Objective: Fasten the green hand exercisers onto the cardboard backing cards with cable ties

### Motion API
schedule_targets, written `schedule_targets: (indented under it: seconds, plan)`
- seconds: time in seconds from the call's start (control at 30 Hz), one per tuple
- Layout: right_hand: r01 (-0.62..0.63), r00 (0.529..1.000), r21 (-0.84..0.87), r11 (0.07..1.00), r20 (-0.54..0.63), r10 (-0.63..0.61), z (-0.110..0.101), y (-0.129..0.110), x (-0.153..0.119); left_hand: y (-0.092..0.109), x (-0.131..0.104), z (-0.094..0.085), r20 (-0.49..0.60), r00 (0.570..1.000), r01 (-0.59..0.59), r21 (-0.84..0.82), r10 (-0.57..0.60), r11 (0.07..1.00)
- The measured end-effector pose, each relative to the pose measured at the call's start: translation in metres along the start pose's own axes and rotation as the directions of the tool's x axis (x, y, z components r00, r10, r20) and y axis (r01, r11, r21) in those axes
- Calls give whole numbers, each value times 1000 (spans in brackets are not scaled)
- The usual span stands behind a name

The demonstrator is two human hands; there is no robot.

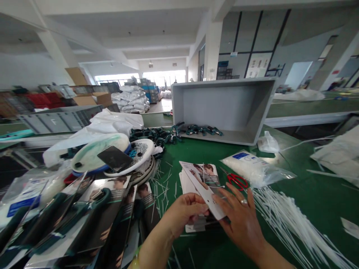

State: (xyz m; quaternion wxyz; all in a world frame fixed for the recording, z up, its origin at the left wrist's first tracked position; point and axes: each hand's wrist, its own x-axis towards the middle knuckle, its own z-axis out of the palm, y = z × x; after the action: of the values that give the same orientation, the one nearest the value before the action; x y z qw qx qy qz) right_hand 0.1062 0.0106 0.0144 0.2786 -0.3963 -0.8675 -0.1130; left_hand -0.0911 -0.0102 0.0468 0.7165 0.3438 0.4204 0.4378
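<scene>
My left hand (193, 209) pinches the lower edge of a white-backed printed card (204, 194), which is tilted up over a stack of similar cards (190, 228). My right hand (241, 213), wearing a ring, grips the card from the other side, fingers over it and thumb below. A thin white cable tie (217, 186) shows by its fingertips. Just beyond are red-handled scissors (237, 181). To the right lies a loose bundle of white cable ties (291, 216). On the left are several carded tools with dark green handles (92, 216).
A grey bin (218, 108) tipped on its side holds several dark green tools, with more piled beside it (157, 136). A bag of white ties (252, 168) lies at right. Round lids (98, 151), one bearing a dark flat piece (114, 158), are stacked at left on the green table (196, 149).
</scene>
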Motion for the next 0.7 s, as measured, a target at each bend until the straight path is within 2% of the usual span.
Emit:
schedule_targets:
  seconds: [0.07, 0.17, 0.2, 0.27, 0.33, 0.37, 0.4, 0.47, 0.53, 0.6, 0.7]
  plan:
    - [-1, 999, 97, 995, -46, 6, 0, 1, 5, 5, -6, 4, 63, 996, -67, -13, 68, 998]
    - [-37, 995, 266, 963, -82, 61, -5, 3, 13, 10, -10, 13, 206, 959, -198, -12, 196, 980]
    - [-59, 993, 299, 952, -79, 87, -7, 3, 15, 11, -9, 16, 210, 948, -249, 28, 238, 968]
    - [-92, 989, 338, 937, -75, 125, -13, 1, 19, 10, -3, 24, 117, 927, -372, 164, 357, 913]
    - [-114, 987, 372, 921, -65, 148, -17, 0, 22, 8, 8, 31, 1, 858, -492, 292, 514, 820]
    - [-137, 984, 395, 908, -48, 169, -19, -1, 23, 6, 13, 35, -19, 822, -537, 309, 569, 785]
    - [-177, 979, 420, 890, -19, 203, -21, -1, 25, 5, 17, 37, -18, 803, -566, 287, 595, 772]
    - [-283, 955, 459, 842, 58, 289, -22, 0, 26, 2, 25, 41, 4, 823, -559, 181, 568, 809]
    - [-360, 929, 483, 798, 108, 353, -22, 2, 27, -1, 29, 41, 26, 888, -459, 89, 459, 884]
    - [-383, 919, 499, 777, 120, 376, -21, 4, 27, -3, 31, 40, 55, 945, -325, 75, 322, 943]
    - [-400, 911, 503, 766, 130, 390, -18, 3, 27, -2, 30, 38, 50, 981, -193, 78, 189, 978]
